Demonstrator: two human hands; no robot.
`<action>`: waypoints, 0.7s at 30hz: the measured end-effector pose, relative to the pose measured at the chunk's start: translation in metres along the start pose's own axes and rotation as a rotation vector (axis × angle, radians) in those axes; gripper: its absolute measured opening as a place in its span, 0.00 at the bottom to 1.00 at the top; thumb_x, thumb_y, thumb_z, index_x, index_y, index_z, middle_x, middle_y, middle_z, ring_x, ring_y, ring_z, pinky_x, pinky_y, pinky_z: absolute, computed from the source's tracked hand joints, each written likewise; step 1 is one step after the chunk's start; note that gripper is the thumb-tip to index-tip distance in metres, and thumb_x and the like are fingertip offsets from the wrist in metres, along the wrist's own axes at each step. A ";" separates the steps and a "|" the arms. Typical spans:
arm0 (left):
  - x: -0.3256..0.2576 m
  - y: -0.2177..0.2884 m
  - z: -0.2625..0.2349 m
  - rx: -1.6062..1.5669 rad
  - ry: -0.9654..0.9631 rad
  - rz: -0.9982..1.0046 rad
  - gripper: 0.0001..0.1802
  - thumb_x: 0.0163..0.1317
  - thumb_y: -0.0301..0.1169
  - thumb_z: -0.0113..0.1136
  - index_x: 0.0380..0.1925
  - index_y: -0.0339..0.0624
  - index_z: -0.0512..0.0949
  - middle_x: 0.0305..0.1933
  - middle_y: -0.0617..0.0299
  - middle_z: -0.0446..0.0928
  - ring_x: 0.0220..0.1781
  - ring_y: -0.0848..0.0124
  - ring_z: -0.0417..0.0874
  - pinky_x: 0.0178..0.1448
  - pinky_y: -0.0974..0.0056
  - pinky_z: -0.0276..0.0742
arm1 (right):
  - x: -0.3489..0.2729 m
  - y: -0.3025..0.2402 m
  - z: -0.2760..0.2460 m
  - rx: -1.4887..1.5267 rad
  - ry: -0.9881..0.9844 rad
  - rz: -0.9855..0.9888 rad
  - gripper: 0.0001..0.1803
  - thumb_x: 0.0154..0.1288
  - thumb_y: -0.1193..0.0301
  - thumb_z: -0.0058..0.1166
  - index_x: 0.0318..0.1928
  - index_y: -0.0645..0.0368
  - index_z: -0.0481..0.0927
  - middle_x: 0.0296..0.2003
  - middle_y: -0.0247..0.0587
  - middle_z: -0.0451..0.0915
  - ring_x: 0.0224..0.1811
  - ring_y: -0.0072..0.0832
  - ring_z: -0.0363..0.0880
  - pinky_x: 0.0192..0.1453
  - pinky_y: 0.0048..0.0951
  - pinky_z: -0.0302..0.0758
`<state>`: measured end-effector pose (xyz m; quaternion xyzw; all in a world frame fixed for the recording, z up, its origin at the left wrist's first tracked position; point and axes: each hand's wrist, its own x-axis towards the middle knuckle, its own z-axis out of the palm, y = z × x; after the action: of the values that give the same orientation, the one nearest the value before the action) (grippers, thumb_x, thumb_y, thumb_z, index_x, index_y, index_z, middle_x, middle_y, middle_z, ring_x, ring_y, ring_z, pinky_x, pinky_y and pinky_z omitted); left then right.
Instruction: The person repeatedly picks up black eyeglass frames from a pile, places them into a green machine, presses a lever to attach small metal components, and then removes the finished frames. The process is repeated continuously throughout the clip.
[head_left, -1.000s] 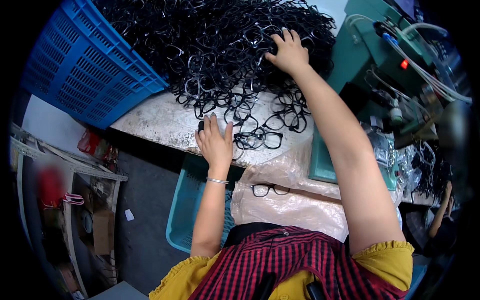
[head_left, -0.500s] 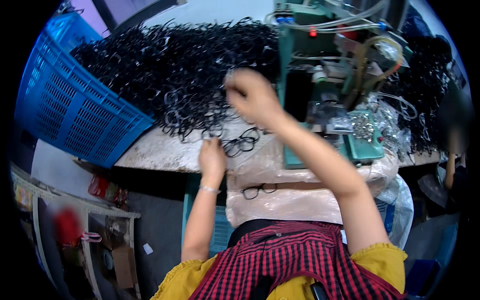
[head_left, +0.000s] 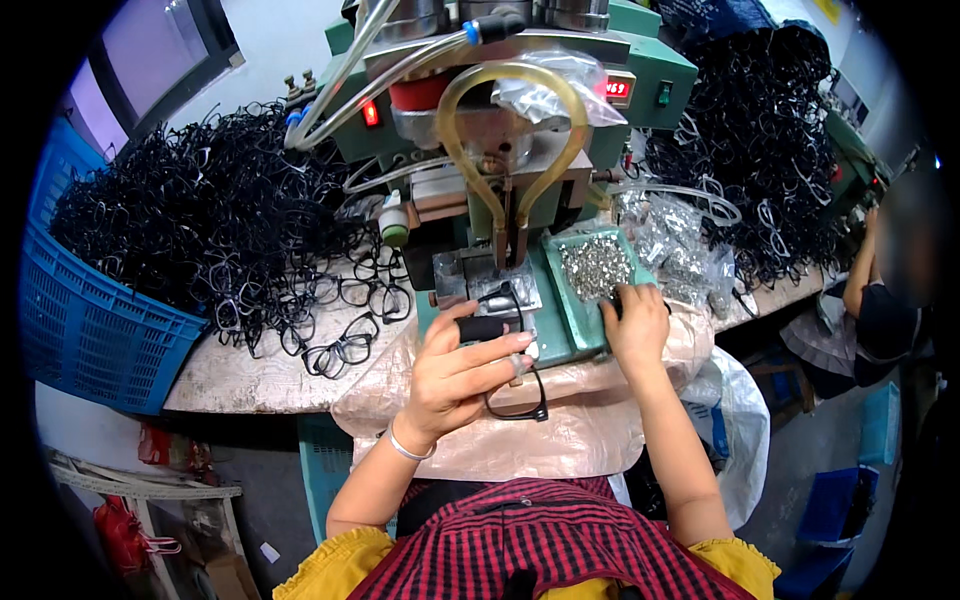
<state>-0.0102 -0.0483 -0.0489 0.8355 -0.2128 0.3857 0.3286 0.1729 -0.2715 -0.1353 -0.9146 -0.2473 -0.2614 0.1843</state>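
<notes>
My left hand [head_left: 455, 380] is closed on a black eyeglass frame [head_left: 541, 400] in front of the green press machine [head_left: 560, 190]. One rim of the frame hangs below my fingers; its other part reaches up to the metal work plate [head_left: 470, 285] under the press head. My right hand [head_left: 640, 328] is at the near right edge of a green tray [head_left: 572, 325] heaped with small silvery metal parts [head_left: 595, 267]. Its thumb and fingers are bent together at the parts, and whatever lies between the fingertips is too small to make out.
A big pile of black eyeglass frames [head_left: 220, 210] covers the left of the table, beside a blue basket [head_left: 110, 320]. More frames [head_left: 750, 140] and clear plastic bags [head_left: 670, 240] lie right of the machine. Pinkish sheeting [head_left: 570, 430] drapes the front edge. Another person sits far right.
The view has swung right toward the press. Both hands have left the pile of frames; my left hand now holds an eyeglass frame at the press and my right hand is at the tray.
</notes>
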 end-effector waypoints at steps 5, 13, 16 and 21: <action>0.012 -0.001 -0.008 0.121 -0.154 -0.008 0.10 0.53 0.28 0.68 0.37 0.48 0.87 0.47 0.64 0.87 0.38 0.64 0.83 0.66 0.45 0.72 | 0.031 -0.007 0.009 0.271 -0.084 0.064 0.05 0.56 0.71 0.65 0.31 0.58 0.84 0.32 0.41 0.83 0.39 0.42 0.81 0.47 0.42 0.76; 0.015 -0.004 -0.010 0.046 -0.197 -0.030 0.12 0.52 0.25 0.68 0.39 0.49 0.86 0.47 0.64 0.88 0.27 0.66 0.76 0.66 0.45 0.73 | 0.044 -0.005 0.017 0.648 0.002 0.392 0.07 0.62 0.71 0.64 0.38 0.61 0.85 0.28 0.41 0.85 0.27 0.27 0.82 0.37 0.28 0.77; 0.017 -0.007 -0.011 0.040 -0.179 -0.014 0.13 0.52 0.26 0.69 0.39 0.48 0.85 0.48 0.64 0.87 0.24 0.67 0.71 0.66 0.45 0.73 | 0.065 -0.008 0.029 0.732 0.018 0.416 0.08 0.62 0.70 0.64 0.39 0.62 0.85 0.29 0.41 0.86 0.28 0.29 0.83 0.38 0.30 0.77; 0.000 -0.003 -0.002 0.050 -0.098 -0.055 0.12 0.52 0.23 0.67 0.38 0.46 0.84 0.53 0.64 0.86 0.28 0.66 0.72 0.68 0.47 0.72 | 0.111 0.024 0.099 0.539 0.059 0.353 0.10 0.65 0.69 0.59 0.43 0.60 0.85 0.38 0.48 0.87 0.40 0.41 0.86 0.47 0.37 0.79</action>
<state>-0.0093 -0.0446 -0.0497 0.8667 -0.1961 0.3403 0.3074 0.3070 -0.2048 -0.1559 -0.8538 -0.1397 -0.1768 0.4693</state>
